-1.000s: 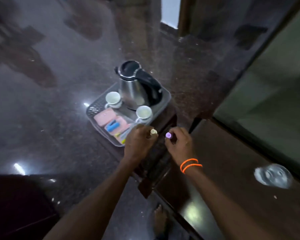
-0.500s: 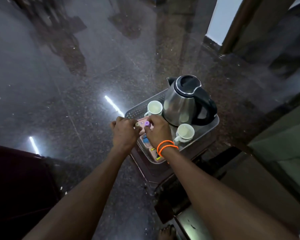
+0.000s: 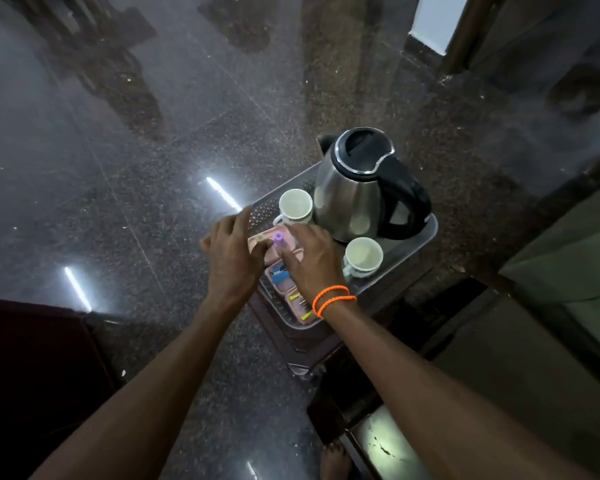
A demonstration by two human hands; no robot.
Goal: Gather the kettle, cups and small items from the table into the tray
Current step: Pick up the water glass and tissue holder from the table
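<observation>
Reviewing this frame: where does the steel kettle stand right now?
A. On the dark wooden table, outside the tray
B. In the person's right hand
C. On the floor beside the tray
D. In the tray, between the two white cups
D: the kettle stands inside the tray, one white cup on its far-left side and the other cup nearer the camera.

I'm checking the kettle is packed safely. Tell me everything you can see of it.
The kettle is a polished steel electric one with a black lid, shut, and a black handle facing the right. It stands upright at the far end of the clear plastic tray, flanked by two white cups; the far one seems to touch it. Neither hand touches it.
</observation>
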